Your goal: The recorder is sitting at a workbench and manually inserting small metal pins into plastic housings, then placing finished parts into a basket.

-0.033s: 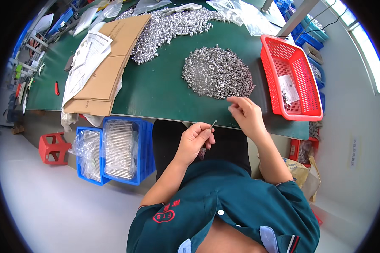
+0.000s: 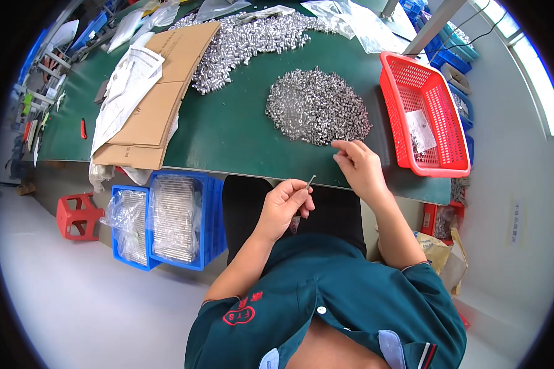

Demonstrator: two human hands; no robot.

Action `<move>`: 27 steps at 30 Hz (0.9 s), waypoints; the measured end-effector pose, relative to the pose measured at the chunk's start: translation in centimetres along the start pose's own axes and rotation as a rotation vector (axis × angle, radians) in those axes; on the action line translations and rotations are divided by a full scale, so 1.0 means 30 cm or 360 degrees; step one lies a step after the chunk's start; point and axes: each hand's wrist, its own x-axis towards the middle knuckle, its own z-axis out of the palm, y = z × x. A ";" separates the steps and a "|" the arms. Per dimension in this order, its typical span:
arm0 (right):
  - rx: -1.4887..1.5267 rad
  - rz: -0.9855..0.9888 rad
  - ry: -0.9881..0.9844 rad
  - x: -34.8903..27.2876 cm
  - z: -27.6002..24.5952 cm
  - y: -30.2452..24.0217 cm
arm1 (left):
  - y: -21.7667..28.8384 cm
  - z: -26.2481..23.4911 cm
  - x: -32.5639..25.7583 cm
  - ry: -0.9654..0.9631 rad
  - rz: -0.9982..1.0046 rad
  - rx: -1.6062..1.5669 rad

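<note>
The work surface is a green worktop (image 2: 240, 141) with its near edge in front of the person. The left hand (image 2: 283, 206) pinches a thin metal pin (image 2: 312, 181) between thumb and fingertips, at the near edge of the worktop. The right hand (image 2: 362, 172) is over the worktop, fingers bent, fingertips at the near edge of a pile of small metal parts (image 2: 317, 107); whether it grips a part cannot be told.

A larger heap of bright metal parts (image 2: 246, 43) lies at the far side. To the right of the pile is a red perforated basket (image 2: 455, 161) containing a white slip (image 2: 420, 130) and some small parts. To the left lies flattened cardboard (image 2: 144, 117), with paper sheets (image 2: 126, 101) on it. Clear plastic bags (image 2: 369, 27) lie at the far right.

Below the worktop, on the left, two blue crates (image 2: 214, 212) hold rows of slender pieces partly under clear film. A red stool (image 2: 79, 215) stands left of them on the pale floor (image 2: 92, 295). A light wall (image 2: 505, 141) with a window (image 2: 532, 74) bounds the right side.
</note>
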 end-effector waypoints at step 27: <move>-0.0314 -0.0255 0.0030 0.020 0.050 0.027 | -0.007 -0.012 0.005 0.0104 0.0042 0.0033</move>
